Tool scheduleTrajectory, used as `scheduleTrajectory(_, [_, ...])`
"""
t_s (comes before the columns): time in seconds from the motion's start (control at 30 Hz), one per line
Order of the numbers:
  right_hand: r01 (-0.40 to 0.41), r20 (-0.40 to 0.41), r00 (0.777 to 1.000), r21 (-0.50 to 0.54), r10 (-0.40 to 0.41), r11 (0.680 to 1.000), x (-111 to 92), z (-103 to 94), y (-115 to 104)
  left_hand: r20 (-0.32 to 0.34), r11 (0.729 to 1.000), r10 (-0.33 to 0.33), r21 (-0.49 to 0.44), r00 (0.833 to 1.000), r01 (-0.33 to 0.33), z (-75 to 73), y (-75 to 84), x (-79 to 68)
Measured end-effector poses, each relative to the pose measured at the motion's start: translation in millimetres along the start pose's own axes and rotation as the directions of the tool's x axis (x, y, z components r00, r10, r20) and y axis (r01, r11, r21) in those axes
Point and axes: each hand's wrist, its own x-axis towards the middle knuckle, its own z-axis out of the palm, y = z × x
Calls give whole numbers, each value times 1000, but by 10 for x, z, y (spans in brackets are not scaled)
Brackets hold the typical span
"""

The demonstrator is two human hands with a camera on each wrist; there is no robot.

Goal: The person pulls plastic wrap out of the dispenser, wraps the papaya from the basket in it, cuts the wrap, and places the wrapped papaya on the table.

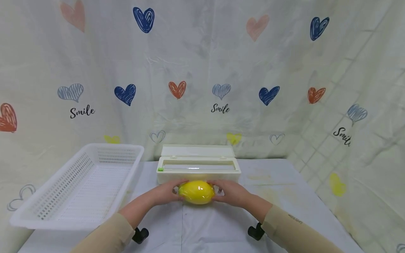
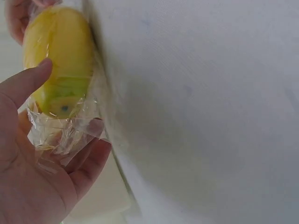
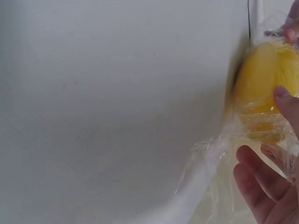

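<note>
Left hand (image 1: 166, 192) and right hand (image 1: 232, 193) grip the fruit (image 1: 197, 192) by its ends, thumbs pressed on it, just in front of the box (image 1: 198, 175), and its loose film (image 2: 70, 127) could spring open or tear if fingers slip or pull too hard.

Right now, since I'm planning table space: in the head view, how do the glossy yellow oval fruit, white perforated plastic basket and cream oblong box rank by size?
1. White perforated plastic basket
2. Cream oblong box
3. Glossy yellow oval fruit

Each looks clearly larger than the next, so no ties.
</note>
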Motion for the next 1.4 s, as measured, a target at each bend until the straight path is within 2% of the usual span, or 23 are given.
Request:
scheduleTrajectory(0.17, [0, 7, 1000, 16, 0, 1000, -16, -8, 2, 10, 999, 2, -36, 1000, -2, -10, -55, -14])
scheduleTrajectory(0.37, [-58, 16, 998, 72, 57, 996, -43, -31, 23, 25, 999, 15, -50, 1000, -14, -43, -84, -47])
scheduleTrajectory(0.5, [-86, 37, 996, 113, 82, 990, -57, -38, 58, 13, 998, -1, -66, 1000, 2, -74, -97, -65])
scheduleTrajectory(0.67, [-82, 33, 996, 146, 78, 986, -77, -29, 90, 0, 996, -18, -90, 1000, 18, -102, -73, -97])
scheduleTrajectory(0.8, [-89, 40, 996, 156, 83, 984, -93, -22, 81, -32, 992, -39, -118, 999, 35, -90, -46, -129])
scheduleTrajectory(0.9, [-103, 48, 994, 131, 98, 986, -105, -29, 59, -96, 990, -78, -122, 992, 66, -64, -47, -153])
scheduleTrajectory(1.0, [-101, 36, 995, 107, 98, 989, -101, -58, 34, -202, 988, -137, -101, 970, 119, -46, -63, -184])
scheduleTrajectory(1.13, [-88, 9, 996, 59, 87, 994, -84, -149, 5, -354, 982, -186, -63, 916, 176, -51, -42, -235])
scheduleTrajectory(1.2, [-77, -1, 997, 33, 77, 997, -62, -209, -15, -409, 981, -194, -55, 892, 188, -59, -22, -262])
scheduleTrajectory(1.4, [-23, -34, 999, -20, 23, 1000, 114, -418, -132, -528, 972, -235, -110, 816, 209, -92, -35, -272])
